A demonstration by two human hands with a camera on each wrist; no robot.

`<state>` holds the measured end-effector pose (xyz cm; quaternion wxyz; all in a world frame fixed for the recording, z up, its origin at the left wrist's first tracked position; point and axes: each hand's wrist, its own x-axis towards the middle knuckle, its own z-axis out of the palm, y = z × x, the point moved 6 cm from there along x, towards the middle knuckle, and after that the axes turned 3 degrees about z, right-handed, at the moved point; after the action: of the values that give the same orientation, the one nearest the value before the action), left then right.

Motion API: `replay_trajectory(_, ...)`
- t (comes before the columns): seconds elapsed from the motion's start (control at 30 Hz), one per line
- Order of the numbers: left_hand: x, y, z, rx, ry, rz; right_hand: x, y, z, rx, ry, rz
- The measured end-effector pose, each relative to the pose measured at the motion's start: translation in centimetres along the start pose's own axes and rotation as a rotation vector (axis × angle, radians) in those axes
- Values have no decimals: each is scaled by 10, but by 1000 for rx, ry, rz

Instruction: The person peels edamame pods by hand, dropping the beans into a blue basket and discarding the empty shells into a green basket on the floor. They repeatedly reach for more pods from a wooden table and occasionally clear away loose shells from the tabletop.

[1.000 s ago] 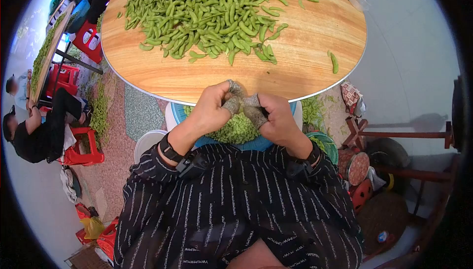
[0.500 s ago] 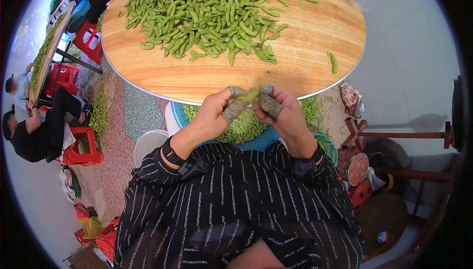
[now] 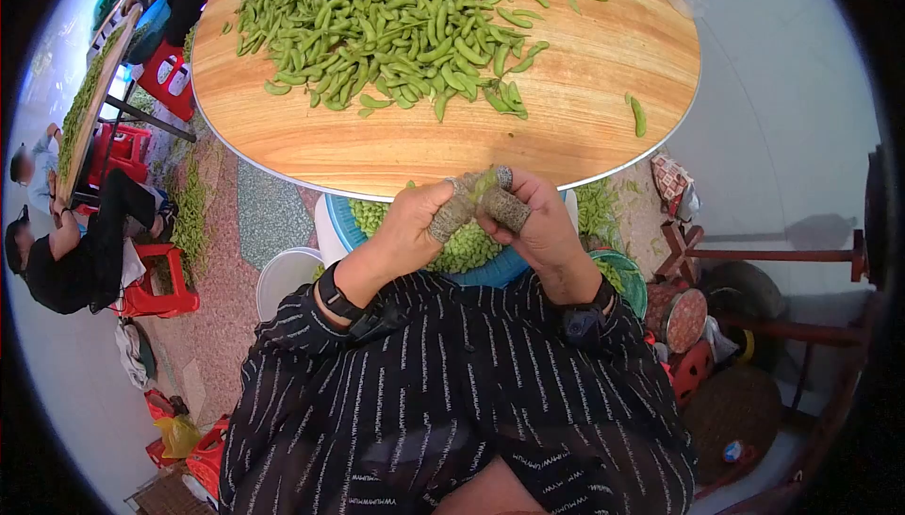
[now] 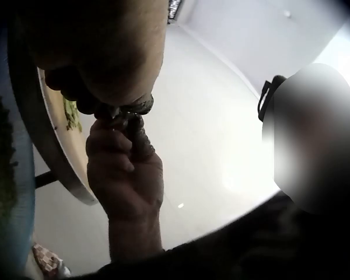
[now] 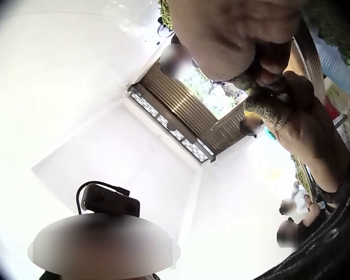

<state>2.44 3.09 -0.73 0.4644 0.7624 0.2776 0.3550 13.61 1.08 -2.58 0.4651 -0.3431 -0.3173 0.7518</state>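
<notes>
My left hand (image 3: 410, 227) and right hand (image 3: 542, 227) meet in front of the table edge, thumbs and fingers wrapped in grey-brown finger covers. Between their fingertips they pinch a green edamame pod (image 3: 485, 180), partly hidden by the covers. Below them a blue basin (image 3: 341, 221) holds a heap of shelled green beans (image 3: 467, 249). In the left wrist view the right hand (image 4: 125, 175) touches the left hand's fingertips; the right wrist view shows the left hand (image 5: 306, 131) from below, its covered thumb against the right hand's fingers.
Unshelled pods (image 3: 377, 34) lie heaped on the round wooden table (image 3: 283, 142), with a stray pod (image 3: 638, 117) at its right. A white bucket (image 3: 283, 279) stands left of the basin, a green basket (image 3: 627, 279) right. People sit by another table (image 3: 94, 109) at far left.
The hands were low over the beans, then rose and parted slightly with a pod between the fingertips. Now they have closed together again around that pod, the left hand having shifted right.
</notes>
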Motion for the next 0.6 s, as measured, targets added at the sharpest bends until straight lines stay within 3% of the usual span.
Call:
replay_trajectory(0.1,-4,-12,6,-227,-19,-127,0,-1,-2,-108,44,-59)
replay_trajectory(0.3,-6,-14,9,-365,-95,-271,-1,-2,-2,-167,1,4)
replay_trajectory(0.33,-6,-16,9,-366,-96,-272,0,-3,-2,-204,-7,-27)
replay_trajectory(0.4,-12,-30,15,-534,-96,-462,1,-1,-1,-239,-12,-54)
replay_trajectory(0.47,-15,-40,19,-626,-78,-496,2,-5,-2,-437,33,-250)
replay_trajectory(0.5,-14,-40,19,-714,-57,-528,2,-4,-3,-436,35,-255)
replay_trajectory(0.53,-10,-36,17,-708,-60,-521,4,0,-7,-378,38,-204)
replay_trajectory(0.6,3,-5,3,-52,-44,-101,4,1,-7,-322,38,-151)
